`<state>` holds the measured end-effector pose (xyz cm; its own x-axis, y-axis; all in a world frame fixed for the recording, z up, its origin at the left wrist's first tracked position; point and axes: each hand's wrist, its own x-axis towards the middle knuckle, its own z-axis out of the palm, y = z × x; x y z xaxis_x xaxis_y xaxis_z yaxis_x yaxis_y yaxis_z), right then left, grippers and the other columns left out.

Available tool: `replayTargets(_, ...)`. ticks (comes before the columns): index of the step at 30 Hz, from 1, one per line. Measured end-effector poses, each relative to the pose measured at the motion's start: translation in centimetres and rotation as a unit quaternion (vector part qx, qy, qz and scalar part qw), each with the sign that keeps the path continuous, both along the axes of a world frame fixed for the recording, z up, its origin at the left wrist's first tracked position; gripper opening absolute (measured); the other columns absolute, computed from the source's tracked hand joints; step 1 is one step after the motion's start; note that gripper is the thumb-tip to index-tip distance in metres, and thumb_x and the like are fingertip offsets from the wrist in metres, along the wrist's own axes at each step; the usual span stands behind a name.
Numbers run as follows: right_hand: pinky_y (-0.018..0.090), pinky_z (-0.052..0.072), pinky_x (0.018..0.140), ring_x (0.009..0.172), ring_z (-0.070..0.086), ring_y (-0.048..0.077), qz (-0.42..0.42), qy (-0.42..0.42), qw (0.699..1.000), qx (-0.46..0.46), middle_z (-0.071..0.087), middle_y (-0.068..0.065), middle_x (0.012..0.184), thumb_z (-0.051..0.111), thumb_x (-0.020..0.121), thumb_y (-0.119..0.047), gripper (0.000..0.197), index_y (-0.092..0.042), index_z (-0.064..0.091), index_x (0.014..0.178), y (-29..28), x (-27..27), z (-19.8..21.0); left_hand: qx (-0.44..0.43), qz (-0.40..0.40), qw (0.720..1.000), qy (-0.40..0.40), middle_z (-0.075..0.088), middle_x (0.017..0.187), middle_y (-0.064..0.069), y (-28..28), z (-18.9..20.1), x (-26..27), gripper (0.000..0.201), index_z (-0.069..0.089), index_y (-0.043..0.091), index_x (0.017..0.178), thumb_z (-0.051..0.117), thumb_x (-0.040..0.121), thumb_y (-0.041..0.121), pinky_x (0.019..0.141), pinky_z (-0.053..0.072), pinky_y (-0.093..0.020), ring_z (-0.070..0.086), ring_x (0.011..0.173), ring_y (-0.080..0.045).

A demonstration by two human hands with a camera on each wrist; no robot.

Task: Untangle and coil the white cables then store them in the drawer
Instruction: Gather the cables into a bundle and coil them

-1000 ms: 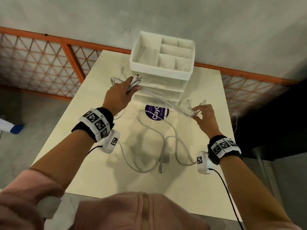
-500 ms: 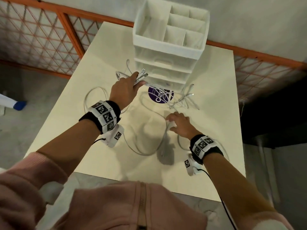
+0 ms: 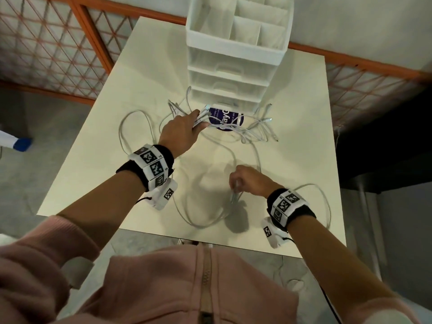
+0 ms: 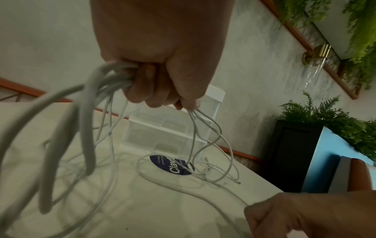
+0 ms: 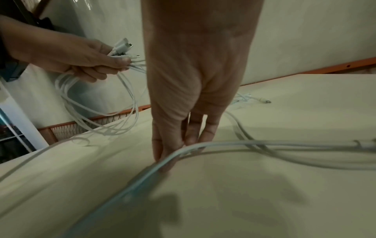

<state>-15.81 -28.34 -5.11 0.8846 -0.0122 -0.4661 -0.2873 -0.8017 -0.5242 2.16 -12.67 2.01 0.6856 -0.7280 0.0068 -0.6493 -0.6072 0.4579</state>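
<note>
Our left hand fists the bundled plugs as an anchor; our right hand pinches a cable off the table (drawers closed).

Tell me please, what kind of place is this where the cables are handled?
Probably an indoor lounge or café-like corner, not a workshop: a small table stands against a plastered wall, with an orange lattice railing, hanging ferns and a brass wall lamp.
</note>
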Motion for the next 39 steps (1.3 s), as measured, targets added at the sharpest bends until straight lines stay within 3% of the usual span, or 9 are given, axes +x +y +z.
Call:
replayTargets(5,0.023,0.031,0.088,0.097,0.040,0.017,-0.095,-0.083,0.990,0.055,0.044,0.002,0.095,0.077,0.073,-0.018,0.012,-0.016,0.073,0.084,-0.3,1.2,3.5,-0.024,0.005,1.000,0.019,0.066,0.094,-0.024,0.3,0.4,-0.3,0.045,0.046,0.008,0.125,0.041,0.096,0.042,0.069,0.046,-0.044,0.060,0.088,-0.044)
replayTargets(9,0.013,0.040,0.076,0.078,0.053,0.007,-0.184,-0.184,0.945,0.200,0.057,-0.003,0.085,0.070,0.083,-0.011,0.008,-0.009,0.064,0.088,-0.7,3.7,10.7,-0.124,0.002,0.986,0.114,0.055,0.061,-0.010,-0.1,2.1,-0.6,0.048,0.034,0.008,0.129,0.052,0.093,0.033,0.054,0.038,-0.032,0.055,0.055,-0.027)
replayTargets(13,0.013,0.046,0.058,0.058,0.058,0.006,-0.213,-0.254,0.905,0.267,0.058,0.004,0.075,0.064,0.086,-0.004,0.012,-0.011,0.054,0.085,-0.5,5.6,15.2,-0.202,0.004,0.951,0.235,0.044,0.066,0.004,-0.7,4.2,-0.9,0.042,0.035,0.008,0.113,0.052,0.092,0.040,0.055,0.035,-0.026,0.043,0.055,-0.007)
replayTargets(21,0.017,0.052,0.055,0.053,0.063,0.009,-0.272,-0.308,0.865,0.288,0.061,0.009,0.067,0.074,0.077,-0.004,0.021,-0.009,0.054,0.075,0.7,7.7,15.7,-0.267,-0.105,0.858,0.426,0.027,0.060,0.006,-1.3,6.9,-2.7,0.027,0.048,0.032,0.078,0.034,0.099,0.040,0.054,0.028,-0.025,0.024,0.054,-0.009)
replayTargets(24,0.021,0.057,0.059,0.056,0.063,0.011,-0.266,-0.297,0.867,0.299,0.062,0.008,0.069,0.071,0.081,-0.007,0.015,-0.006,0.056,0.078,0.9,7.9,16.2,-0.226,-0.134,0.879,0.398,0.038,0.063,0.010,-1.2,6.7,-2.5,0.014,0.049,0.025,0.101,0.036,0.100,0.030,0.054,0.038,-0.020,0.031,0.054,-0.007)
replayTargets(28,0.027,0.053,0.066,0.068,0.066,0.014,-0.297,-0.277,0.870,0.279,0.064,0.007,0.080,0.039,0.100,-0.036,0.035,-0.005,0.053,0.094,1.0,7.7,16.2,-0.235,-0.064,0.867,0.435,0.036,0.073,0.003,-0.9,7.1,-1.9,0.028,0.044,0.019,0.081,0.035,0.099,0.039,0.059,0.039,-0.022,0.035,0.057,-0.008)
replayTargets(33,0.029,0.049,0.094,0.094,0.067,0.016,-0.187,-0.148,0.931,0.278,0.071,0.003,0.093,0.008,0.097,-0.055,0.076,-0.005,0.064,0.099,2.6,7.8,13.2,-0.296,-0.051,0.879,0.369,0.042,0.068,0.005,-1.1,9.5,-0.5,0.038,0.044,0.023,0.071,0.032,0.098,0.046,0.067,0.039,-0.028,0.043,0.061,-0.009)
replayTargets(36,0.023,0.043,0.082,0.074,0.058,0.008,-0.175,-0.160,0.934,0.269,0.064,-0.004,0.075,0.012,0.097,-0.055,0.071,-0.009,0.061,0.076,2.2,7.5,13.7,-0.343,-0.046,0.855,0.387,0.035,0.066,0.005,-0.8,10.1,0.0,0.038,0.036,0.019,0.068,0.029,0.101,0.037,0.061,0.036,-0.025,0.038,0.057,-0.009)
replayTargets(39,0.008,0.038,0.065,0.062,0.050,0.000,-0.138,-0.132,0.959,0.209,0.060,-0.018,0.067,0.036,0.098,-0.045,0.047,-0.013,0.063,0.079,0.6,6.8,14.8,-0.374,-0.026,0.847,0.376,0.033,0.063,0.006,-0.6,10.0,0.1,0.038,0.034,0.019,0.068,0.028,0.102,0.034,0.057,0.034,-0.021,0.036,0.056,-0.008)
